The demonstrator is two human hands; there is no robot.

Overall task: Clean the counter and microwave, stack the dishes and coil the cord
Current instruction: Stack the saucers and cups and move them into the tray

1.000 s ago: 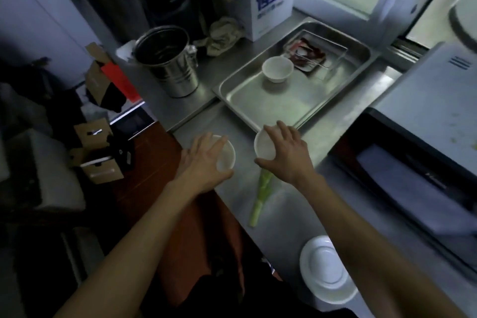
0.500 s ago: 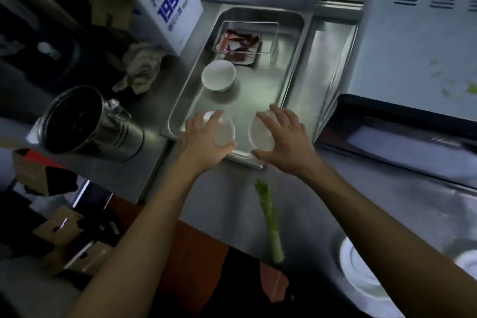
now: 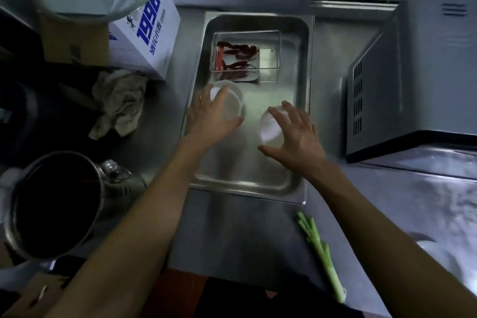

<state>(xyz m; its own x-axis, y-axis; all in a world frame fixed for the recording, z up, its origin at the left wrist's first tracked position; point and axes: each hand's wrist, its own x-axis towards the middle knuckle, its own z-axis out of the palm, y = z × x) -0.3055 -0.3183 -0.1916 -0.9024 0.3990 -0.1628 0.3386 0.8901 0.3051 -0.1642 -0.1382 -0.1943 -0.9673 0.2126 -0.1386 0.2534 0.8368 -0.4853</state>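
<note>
Both of my hands are over the steel tray [image 3: 300, 64] on the counter. My left hand [image 3: 210, 117] grips a small white bowl [image 3: 232, 104] from above; it sits over another white bowl [image 3: 238, 90] whose rim shows just behind it. My right hand [image 3: 293, 134] grips a second small white bowl [image 3: 268, 126], tilted on its side above the tray's middle. At the right stands the grey microwave [image 3: 418, 80].
A clear box of dried red chillies [image 3: 245, 55] lies at the tray's far end. A crumpled cloth [image 3: 120, 104], a white "1996" carton [image 3: 145, 39] and a steel pot [image 3: 54, 204] stand left. A green onion stalk [image 3: 321, 253] and a white plate [image 3: 436, 258] lie nearer me.
Both hands carried their bowls from the counter's front edge forward over the tray. The left bowl now sits at the bowl that stood in the tray.
</note>
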